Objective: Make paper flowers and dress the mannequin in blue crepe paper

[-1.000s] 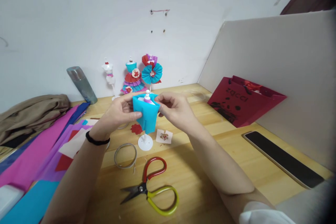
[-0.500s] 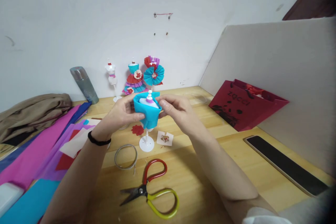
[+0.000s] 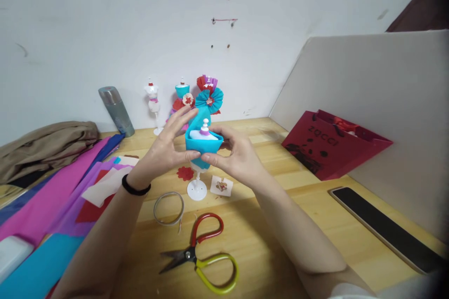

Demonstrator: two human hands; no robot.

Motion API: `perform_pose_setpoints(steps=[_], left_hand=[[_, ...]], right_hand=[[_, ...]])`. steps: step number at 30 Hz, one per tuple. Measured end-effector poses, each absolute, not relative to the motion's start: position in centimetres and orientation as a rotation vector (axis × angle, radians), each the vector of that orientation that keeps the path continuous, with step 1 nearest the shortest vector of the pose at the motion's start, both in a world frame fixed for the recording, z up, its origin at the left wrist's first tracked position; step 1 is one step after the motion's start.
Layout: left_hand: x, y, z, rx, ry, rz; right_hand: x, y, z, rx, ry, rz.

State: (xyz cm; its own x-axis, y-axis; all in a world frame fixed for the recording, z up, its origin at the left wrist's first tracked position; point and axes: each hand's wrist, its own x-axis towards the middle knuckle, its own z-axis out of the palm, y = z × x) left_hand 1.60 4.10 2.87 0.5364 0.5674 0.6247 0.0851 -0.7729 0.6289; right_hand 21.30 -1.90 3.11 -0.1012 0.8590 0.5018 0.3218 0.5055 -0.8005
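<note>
Head view: a white dress form [image 3: 203, 136] stands upright on its round base [image 3: 197, 190], inward from the back edge of the wooden table [image 3: 261, 233], with a turquoise wrap [image 3: 205, 145] around its bust and one flap rising behind the neck. The left hand [image 3: 168, 147] lies at the wrap's left, fingers spread wide beside the flap and thumb on the front; the right hand [image 3: 238, 152] holds the wrap's right side, thumb in front, the other fingers partly hidden behind. Along the back edge stand, from the left, a grey-green bottle [image 3: 117, 111], a pale figurine [image 3: 153, 98], a tiered figurine [image 3: 182, 91] partly covered by the left hand, and a rosette figurine [image 3: 209, 100] whose lower part the flap hides. Towards the left edge lie brown cloth [image 3: 52, 149], coloured sheets [image 3: 52, 196] and a white box [image 3: 14, 254], the left forearm crossing in front of some sheets. Near the base are a red cutout [image 3: 185, 174] and a small card [image 3: 221, 186]; nearer the front edge lie a wire coil [image 3: 155, 208] and scissors [image 3: 188, 255], blades parted, pointing left. At the right edge, before a white panel [image 3: 379, 88], are a leaning red bag [image 3: 312, 147] and a dark phone-like slab [image 3: 382, 229]. Lettering: the bag reads approximately "zacci", its second letter uncertain, above a black printed motif; the card bears a brown figure.
</note>
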Motion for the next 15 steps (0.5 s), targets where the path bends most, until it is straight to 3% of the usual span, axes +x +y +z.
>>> perform_pose_setpoints(steps=[15], left_hand=[[1.3, 4.2, 3.1, 2.699, 0.797, 1.403]], right_hand=[[20.4, -0.1, 1.0, -0.848, -1.456, 0.877]])
